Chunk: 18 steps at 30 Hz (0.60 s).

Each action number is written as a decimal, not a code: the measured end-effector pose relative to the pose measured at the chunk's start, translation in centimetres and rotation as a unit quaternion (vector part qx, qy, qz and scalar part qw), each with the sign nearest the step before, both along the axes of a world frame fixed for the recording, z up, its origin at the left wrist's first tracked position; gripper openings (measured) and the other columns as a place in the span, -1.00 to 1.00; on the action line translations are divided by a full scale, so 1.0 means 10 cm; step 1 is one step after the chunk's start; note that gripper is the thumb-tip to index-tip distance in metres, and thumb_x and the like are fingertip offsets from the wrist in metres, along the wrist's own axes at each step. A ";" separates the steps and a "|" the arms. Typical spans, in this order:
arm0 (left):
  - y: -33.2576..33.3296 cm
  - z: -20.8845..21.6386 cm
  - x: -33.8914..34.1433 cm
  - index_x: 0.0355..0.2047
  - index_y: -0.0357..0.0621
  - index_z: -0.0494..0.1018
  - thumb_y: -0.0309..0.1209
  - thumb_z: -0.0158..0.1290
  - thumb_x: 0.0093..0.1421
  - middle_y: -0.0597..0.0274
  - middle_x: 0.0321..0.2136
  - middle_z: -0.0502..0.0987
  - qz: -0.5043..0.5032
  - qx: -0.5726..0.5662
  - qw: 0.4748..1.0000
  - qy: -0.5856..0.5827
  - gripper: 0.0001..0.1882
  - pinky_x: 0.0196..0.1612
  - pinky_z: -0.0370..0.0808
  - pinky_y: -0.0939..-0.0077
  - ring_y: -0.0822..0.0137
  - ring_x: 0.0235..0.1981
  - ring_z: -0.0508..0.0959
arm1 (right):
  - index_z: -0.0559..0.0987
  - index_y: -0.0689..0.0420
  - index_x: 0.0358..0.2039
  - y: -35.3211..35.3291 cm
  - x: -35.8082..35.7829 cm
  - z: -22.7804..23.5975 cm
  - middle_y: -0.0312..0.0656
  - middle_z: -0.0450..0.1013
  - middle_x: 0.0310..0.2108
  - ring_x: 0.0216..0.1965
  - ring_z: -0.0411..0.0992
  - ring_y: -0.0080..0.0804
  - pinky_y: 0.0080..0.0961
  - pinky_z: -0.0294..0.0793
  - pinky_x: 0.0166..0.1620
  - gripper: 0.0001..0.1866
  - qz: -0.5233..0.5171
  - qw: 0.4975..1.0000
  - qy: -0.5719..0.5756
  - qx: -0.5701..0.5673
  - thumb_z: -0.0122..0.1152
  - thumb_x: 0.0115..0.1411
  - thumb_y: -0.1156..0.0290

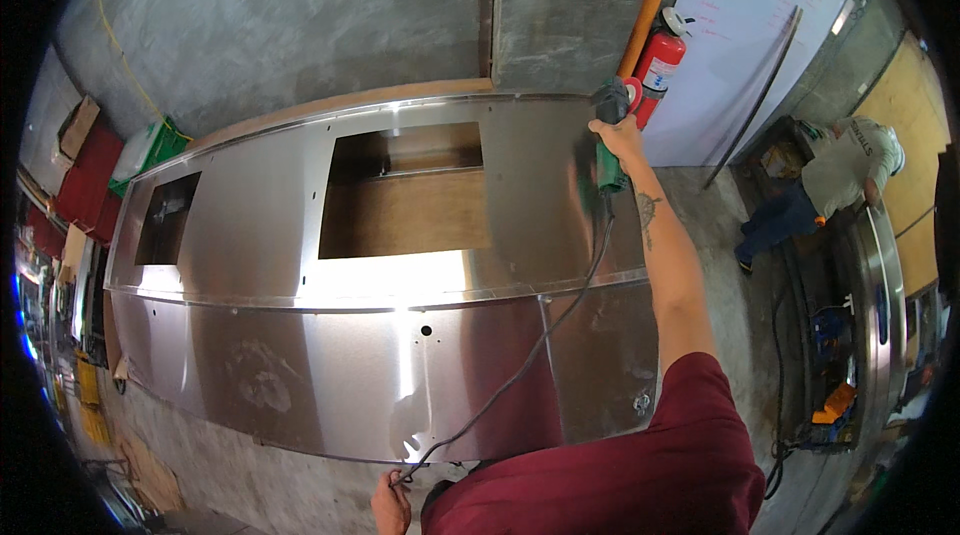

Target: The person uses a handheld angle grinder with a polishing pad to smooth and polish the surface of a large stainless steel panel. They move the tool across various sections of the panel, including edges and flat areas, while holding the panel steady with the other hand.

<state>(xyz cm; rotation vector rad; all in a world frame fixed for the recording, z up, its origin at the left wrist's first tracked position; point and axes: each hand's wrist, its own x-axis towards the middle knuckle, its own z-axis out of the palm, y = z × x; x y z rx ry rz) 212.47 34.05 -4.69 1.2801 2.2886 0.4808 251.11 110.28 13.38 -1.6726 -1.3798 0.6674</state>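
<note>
My right hand [622, 140] is stretched to the far right end of a stainless steel counter [545, 170], its fingers wrapped round a green angle grinder [609, 167]. The grinder's dark head points toward the wall, with a red round part beside it. From its rear end a dark cord [545, 337] runs down across the counter's top and front panel. Low in the view, by the near edge of the steel, my left hand [390, 505] has its fingers closed on that cord. Two rectangular openings are cut in the counter top; the larger opening shows a brown panel inside.
A red fire extinguisher [661, 63] and an orange pipe [650, 5] stand just beyond the grinder. Behind them leans a whiteboard [740, 55] with a dark rod [755, 100]. At right, another person [850, 170] bends beside a curved metal unit [880, 275]. A green crate [148, 153] is at far left.
</note>
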 end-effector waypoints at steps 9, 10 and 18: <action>0.17 0.32 -0.03 0.27 -0.14 0.44 -0.35 -0.04 0.56 -0.10 -0.18 0.73 -0.013 -0.019 1.000 -0.011 -0.65 -0.12 0.60 -0.07 -0.24 -0.14 0.70 | 0.32 0.49 0.22 0.27 -0.03 -0.02 0.45 0.55 0.12 0.18 0.56 0.35 0.04 0.53 0.22 -0.01 -0.066 0.994 -0.085 0.019 0.49 0.07 -0.08; 0.17 0.29 -0.09 0.27 -0.13 0.44 -0.34 -0.04 0.56 -0.09 -0.17 0.73 -0.027 -0.013 0.999 -0.013 -0.65 -0.12 0.60 -0.07 -0.24 -0.15 0.71 | 0.32 0.48 0.22 0.28 -0.02 -0.02 0.45 0.56 0.11 0.18 0.56 0.35 0.04 0.53 0.22 -0.02 -0.069 0.992 -0.101 0.014 0.48 0.07 -0.08; 0.36 0.23 -0.11 0.30 -0.01 0.43 -0.22 -0.05 0.58 -0.02 -0.17 0.74 -0.051 -0.029 0.998 -0.039 -0.63 -0.13 0.60 -0.09 -0.19 -0.18 0.71 | 0.26 0.45 0.26 0.21 0.15 0.06 0.45 0.57 0.09 0.17 0.56 0.36 0.06 0.54 0.22 0.01 -0.047 0.973 -0.226 -0.014 0.44 0.12 -0.13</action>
